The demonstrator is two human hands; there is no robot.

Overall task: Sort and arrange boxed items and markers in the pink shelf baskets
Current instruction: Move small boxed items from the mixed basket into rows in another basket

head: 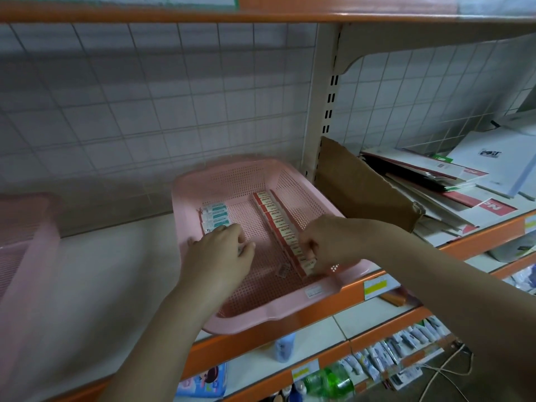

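Observation:
A pink perforated basket [290, 310] sits on the white shelf. Along its right side runs a row of small red-and-white boxes [275, 219]. A few teal-and-white packs [216, 211] lie at its back left. My right hand [324, 242] reaches into the basket and pinches the nearest boxes of the row at its front end. My left hand [223, 250] is over the basket's left part with curled fingers, just in front of the teal packs; something small seems held under the fingers but is mostly hidden. A small clear item [282, 271] lies on the basket floor.
A second pink basket [26, 242] stands at the far left. A brown cardboard sheet [362, 187] leans right of the upright post, beside stacked white and red folders [452, 187]. Lower shelves hold bottles and tubes. An orange shelf edge [261, 340] runs in front.

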